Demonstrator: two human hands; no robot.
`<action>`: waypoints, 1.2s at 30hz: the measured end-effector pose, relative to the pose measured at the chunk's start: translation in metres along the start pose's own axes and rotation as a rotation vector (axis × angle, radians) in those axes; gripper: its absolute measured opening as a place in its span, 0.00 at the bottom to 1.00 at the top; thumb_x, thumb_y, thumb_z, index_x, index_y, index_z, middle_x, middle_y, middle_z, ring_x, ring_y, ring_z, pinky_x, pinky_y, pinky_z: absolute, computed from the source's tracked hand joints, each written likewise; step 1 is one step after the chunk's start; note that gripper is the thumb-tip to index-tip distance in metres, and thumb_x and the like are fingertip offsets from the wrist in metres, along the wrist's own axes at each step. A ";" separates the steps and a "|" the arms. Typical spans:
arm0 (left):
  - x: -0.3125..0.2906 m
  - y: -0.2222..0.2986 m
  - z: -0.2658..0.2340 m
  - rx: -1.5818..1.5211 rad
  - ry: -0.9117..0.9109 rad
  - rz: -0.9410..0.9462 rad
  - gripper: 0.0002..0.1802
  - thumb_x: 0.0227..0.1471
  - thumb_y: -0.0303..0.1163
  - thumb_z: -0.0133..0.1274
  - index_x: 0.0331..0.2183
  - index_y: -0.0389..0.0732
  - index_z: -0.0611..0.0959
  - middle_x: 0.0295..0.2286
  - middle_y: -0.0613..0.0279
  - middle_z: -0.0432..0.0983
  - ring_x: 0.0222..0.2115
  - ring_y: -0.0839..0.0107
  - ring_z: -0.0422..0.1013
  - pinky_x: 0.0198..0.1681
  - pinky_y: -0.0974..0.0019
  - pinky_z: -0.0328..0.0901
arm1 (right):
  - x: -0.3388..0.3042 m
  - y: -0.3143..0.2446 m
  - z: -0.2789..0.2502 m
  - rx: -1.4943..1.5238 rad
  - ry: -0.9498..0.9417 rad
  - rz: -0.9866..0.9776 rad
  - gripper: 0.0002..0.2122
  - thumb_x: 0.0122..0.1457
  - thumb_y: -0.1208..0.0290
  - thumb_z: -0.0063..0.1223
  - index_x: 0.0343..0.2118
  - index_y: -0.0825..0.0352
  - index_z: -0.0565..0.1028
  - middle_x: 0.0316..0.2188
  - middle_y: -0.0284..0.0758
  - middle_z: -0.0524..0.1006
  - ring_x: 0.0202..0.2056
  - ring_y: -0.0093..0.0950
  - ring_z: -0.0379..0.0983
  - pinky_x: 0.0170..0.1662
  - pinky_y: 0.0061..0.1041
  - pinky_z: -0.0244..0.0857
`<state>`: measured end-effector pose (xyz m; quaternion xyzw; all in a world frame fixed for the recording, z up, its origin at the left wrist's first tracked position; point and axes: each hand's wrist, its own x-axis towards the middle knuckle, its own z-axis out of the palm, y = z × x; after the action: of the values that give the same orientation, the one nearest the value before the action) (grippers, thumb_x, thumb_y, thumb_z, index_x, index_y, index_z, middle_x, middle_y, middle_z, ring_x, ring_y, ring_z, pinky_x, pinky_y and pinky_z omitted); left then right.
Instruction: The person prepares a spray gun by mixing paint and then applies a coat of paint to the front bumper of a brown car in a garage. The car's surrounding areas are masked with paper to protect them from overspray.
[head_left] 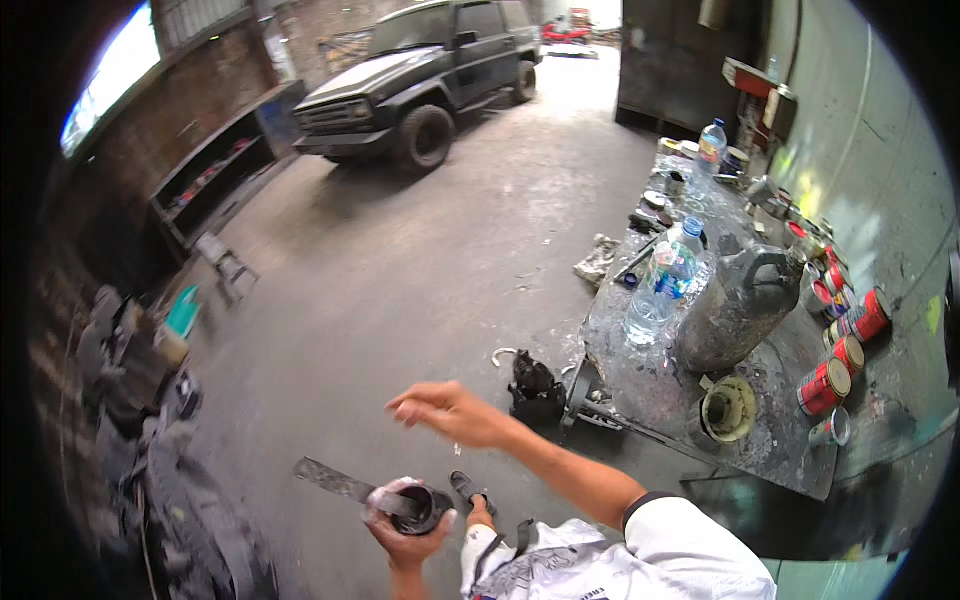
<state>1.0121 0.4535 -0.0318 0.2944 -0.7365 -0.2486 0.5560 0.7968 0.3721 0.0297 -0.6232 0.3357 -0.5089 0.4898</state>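
Low in front of me, my left hand (408, 548) is wrapped round a small dark cup (432, 512), its mouth facing up. A flat, dark-stained strip (335, 479) like a stirring stick leans out of the cup towards the left; its lower end is inside. Greyish smears mark the fingers of that hand. My right hand (450, 412) hangs in the air above and beyond the cup, apart from it. Its fingers point left, loosely bent, with nothing visible in them.
At the right stands a stained worktable (640, 385) with a water bottle (660, 285), a grey jug (740, 310), a crusted pot (728, 408) and several red cans (825, 387). A black bundle (535, 385) lies beside it. A dark off-road car (430, 80) is parked beyond; clutter (170, 470) lines the left.
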 end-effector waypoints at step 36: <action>0.649 -0.332 0.591 -0.927 -1.186 0.384 0.59 0.29 0.29 0.76 0.59 0.40 0.57 0.42 0.52 0.73 0.42 0.63 0.73 0.49 0.59 0.69 | -0.028 0.172 -0.483 -0.686 2.256 0.537 0.12 0.57 0.66 0.60 0.38 0.69 0.80 0.31 0.35 0.81 0.30 0.27 0.75 0.34 0.30 0.69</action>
<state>0.3587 -0.2179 0.0215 -0.2833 -0.7697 -0.5467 0.1685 0.3384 0.2176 -0.1421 0.1635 0.8107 -0.5328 -0.1795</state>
